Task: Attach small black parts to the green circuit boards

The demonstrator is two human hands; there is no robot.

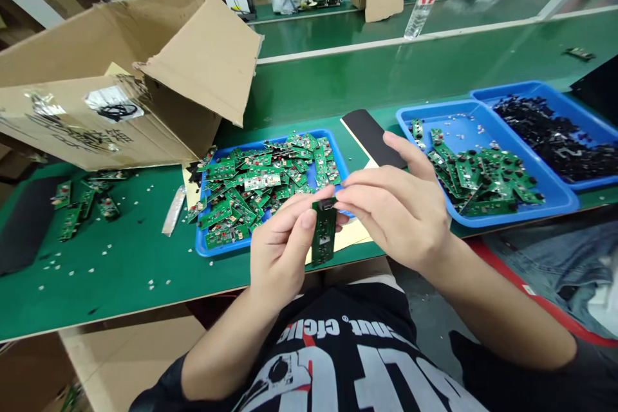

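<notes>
Both hands meet in front of the chest, just over the near edge of the green bench [140, 280]. Left hand [277, 251] clamped on a narrow green circuit board [322, 246], thumb on the near side, board standing roughly upright with its lower end hanging free. Right hand [408, 212]: fingertips close together at the board's upper end, by a small black part [327, 204] there; cannot tell whether they grip it or only touch.

Behind the hands, a blue tray [212, 251] heaped with similar boards, lying at all angles. To the right, a second blue tray [512, 217], boards massed toward its front, pale bits scattered at its back. Next to that, a third tray [599, 182] full of small black pieces.

A black sheet [371, 135] lies between the first two trays. Left of the first tray: a clear strip [174, 209], then a few loose boards [80, 207]. Large open cardboard box [154, 141] behind these. Water bottle [425, 3] upright farther back.
</notes>
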